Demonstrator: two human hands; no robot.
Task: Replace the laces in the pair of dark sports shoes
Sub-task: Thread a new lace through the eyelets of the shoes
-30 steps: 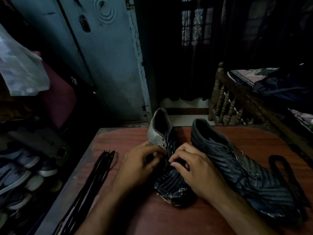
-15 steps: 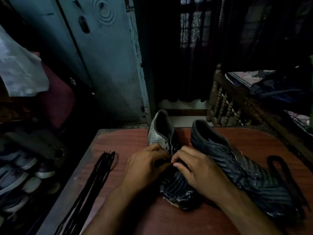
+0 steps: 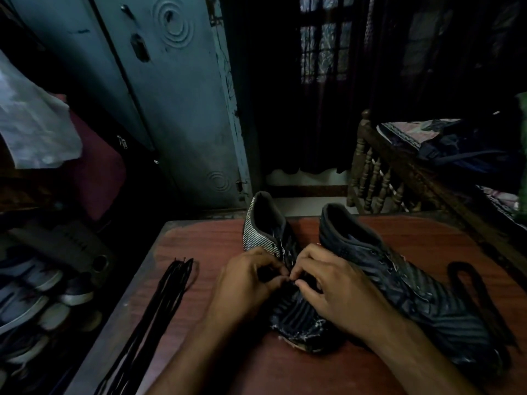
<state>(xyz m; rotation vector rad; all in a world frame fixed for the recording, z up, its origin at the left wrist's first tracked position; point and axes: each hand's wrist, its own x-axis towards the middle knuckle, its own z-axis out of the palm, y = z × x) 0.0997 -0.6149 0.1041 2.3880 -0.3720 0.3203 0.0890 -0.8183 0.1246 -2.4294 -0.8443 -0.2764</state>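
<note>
Two dark striped sports shoes stand on a reddish wooden table (image 3: 216, 240), toes toward me. Over the eyelet area of the left shoe (image 3: 265, 229), my left hand (image 3: 245, 283) and my right hand (image 3: 328, 286) meet, fingertips curled and pinching a black lace at the shoe's middle. The lace itself is mostly hidden under my fingers. Beside them the right shoe (image 3: 405, 283) lies with bare eyelets. A bundle of long black laces (image 3: 159, 309) stretches along the table's left side. Right of the right shoe lies a looped black lace (image 3: 473, 292).
A blue metal cupboard (image 3: 171, 109) stands behind the table on the left. Several shoes (image 3: 34, 295) are stacked on the floor at the far left. A carved wooden bed frame (image 3: 379, 172) with bedding runs along the right. A dark curtain hangs behind.
My hands have drawn closer together over the left shoe's eyelets, and the fingertips now pinch at one spot. The shoes and the lace bundles have stayed in place.
</note>
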